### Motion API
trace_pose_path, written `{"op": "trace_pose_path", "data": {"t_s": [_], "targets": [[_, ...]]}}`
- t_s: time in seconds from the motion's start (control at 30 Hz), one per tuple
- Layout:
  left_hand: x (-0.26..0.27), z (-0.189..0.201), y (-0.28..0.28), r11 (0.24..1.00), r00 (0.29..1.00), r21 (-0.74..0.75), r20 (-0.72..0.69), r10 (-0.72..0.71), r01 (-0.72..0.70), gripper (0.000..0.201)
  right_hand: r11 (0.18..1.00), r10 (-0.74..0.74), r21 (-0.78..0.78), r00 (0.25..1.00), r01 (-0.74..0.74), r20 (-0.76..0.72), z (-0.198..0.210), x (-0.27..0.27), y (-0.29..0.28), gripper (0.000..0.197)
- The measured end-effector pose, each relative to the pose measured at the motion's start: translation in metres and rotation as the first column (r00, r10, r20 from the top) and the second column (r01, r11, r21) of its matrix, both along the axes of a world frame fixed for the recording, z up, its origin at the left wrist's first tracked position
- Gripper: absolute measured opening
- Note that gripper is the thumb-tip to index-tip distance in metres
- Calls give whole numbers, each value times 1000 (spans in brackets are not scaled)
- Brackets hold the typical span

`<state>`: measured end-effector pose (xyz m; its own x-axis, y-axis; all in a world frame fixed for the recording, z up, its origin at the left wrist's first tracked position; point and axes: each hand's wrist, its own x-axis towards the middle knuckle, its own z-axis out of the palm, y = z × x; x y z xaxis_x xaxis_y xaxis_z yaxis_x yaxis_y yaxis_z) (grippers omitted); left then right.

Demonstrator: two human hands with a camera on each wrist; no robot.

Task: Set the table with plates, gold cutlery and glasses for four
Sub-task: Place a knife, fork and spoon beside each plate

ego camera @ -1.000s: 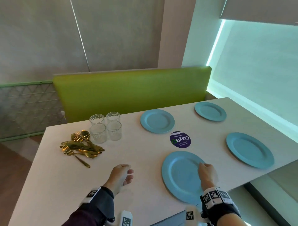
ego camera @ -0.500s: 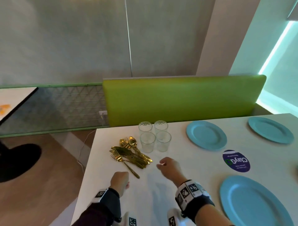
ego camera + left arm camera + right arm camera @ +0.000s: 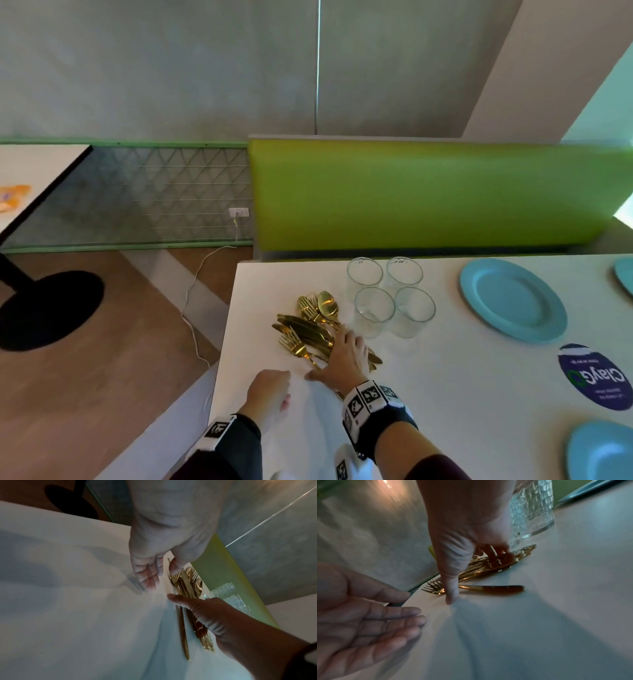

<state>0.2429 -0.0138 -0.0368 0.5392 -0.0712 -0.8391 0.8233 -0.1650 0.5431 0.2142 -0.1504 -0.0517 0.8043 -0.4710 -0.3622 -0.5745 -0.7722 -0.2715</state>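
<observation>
Your right grip lies spread over the pile of gold metal forks, knives and spoons, fingers straight on the handles, thumb tip down on the white desk. Your left grip hovers just beside it, palm open, fingers relaxed, holding nothing. Four clear textured glasses stand clustered just right of the cutlery; round light-blue plates sit farther right.

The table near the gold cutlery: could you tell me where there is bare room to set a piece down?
Bare table lies between the right hand, the near blue plate and the round sticker. It is crowded where the gold cutlery meets the four glasses.
</observation>
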Motion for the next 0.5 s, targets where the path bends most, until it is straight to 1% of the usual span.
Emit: {"op": "trace_pose_path", "data": {"t_s": [0.07,0.17,0.23,0.37,0.4,0.5], "targets": [[3,-4,2,1000,1000,7,-8,-2,2,9,999,7,-33,999,-6,43,-2,4,2,95],[2,-4,1,1000,1000,15,-14,8,-7,11,998,25,-68,995,-19,93,-2,6,5,61],[3,-3,-1,1000,1000,16,-21,9,-8,10,997,24,-75,996,-17,91,-2,7,7,47],[1,-6,-7,999,1000,34,-20,-5,6,8,999,-12,-46,998,15,69,-2,9,13,38],[0,-8,-9,1000,1000,24,-19,-14,15,10,999,-21,-31,998,23,58,-1,9,14,39],[-6,-11,-16,997,998,-60,-38,-53,50,21,997,-68,38,997,67,23,-2,5,18,52]]}}
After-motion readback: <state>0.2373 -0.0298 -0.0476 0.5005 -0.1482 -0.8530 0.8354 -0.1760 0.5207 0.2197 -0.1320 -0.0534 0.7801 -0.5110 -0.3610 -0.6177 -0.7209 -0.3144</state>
